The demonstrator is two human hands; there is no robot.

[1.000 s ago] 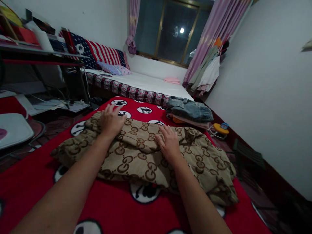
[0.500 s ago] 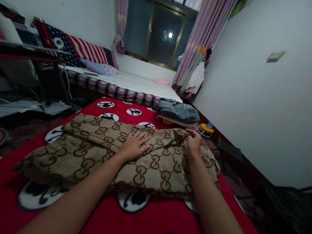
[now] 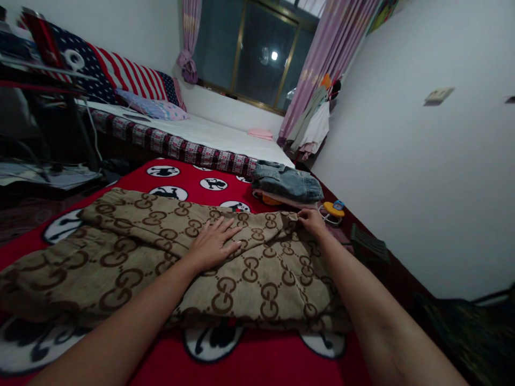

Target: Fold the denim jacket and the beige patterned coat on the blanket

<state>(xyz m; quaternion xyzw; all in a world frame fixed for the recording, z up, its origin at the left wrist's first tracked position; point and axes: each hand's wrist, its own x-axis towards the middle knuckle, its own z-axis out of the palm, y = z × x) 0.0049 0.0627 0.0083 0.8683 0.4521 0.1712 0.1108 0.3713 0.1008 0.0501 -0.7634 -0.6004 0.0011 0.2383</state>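
A tan garment (image 3: 249,289) with a brown double-G pattern lies spread across a red blanket (image 3: 277,359) that has white round patches. Its left part shows two overlapping lengths, one partly folded over the other; I cannot tell what kind of garment it is. My left hand (image 3: 214,242) rests palm down on the middle of the cloth, fingers spread. At the garment's far right corner, my right hand (image 3: 311,221) pinches the edge between thumb and fingers. Just beyond that hand sits a stack of folded clothes with blue denim (image 3: 287,181) on top.
Behind the blanket stands a bed (image 3: 217,134) with a pale sheet and a patterned pillow (image 3: 153,104). A cluttered desk (image 3: 44,69) is at the left. On the right are a yellow-topped stool (image 3: 333,209), a dark green stool (image 3: 370,244) and the wall. Clothes (image 3: 316,128) hang beside the curtain.
My right hand has drawn the pinched corner slightly, and the bunched cloth there lies flatter. My left hand stays flat on the garment. The view has shifted a little to the right.
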